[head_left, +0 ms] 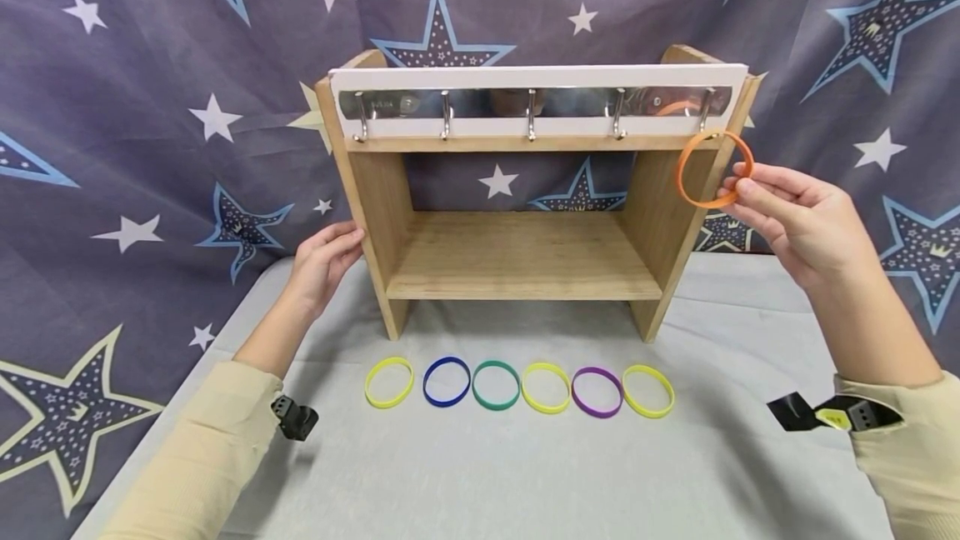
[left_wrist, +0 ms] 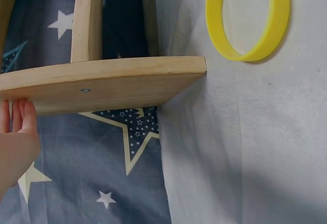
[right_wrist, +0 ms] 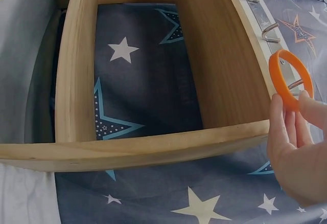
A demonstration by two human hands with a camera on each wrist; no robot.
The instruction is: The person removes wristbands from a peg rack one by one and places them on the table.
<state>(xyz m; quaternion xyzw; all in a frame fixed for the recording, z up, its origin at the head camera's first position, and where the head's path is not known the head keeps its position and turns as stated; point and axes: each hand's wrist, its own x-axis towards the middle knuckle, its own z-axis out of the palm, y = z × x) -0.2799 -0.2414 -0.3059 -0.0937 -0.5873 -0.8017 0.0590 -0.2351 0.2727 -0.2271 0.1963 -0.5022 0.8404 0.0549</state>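
My right hand pinches an orange silicone wristband between thumb and fingers. The band is upright, close in front of the rightmost hook on a metal hook rail. In the right wrist view, that hook's tip shows through the orange ring. The rail runs across the top front of a wooden shelf. With fairly straight fingers, my left hand touches the shelf's left side panel. All the hooks in the head view are bare.
Wristbands lie in a row on the grey tablecloth before the shelf: yellow, blue, green, yellow, purple and yellow. A star-patterned curtain hangs behind.
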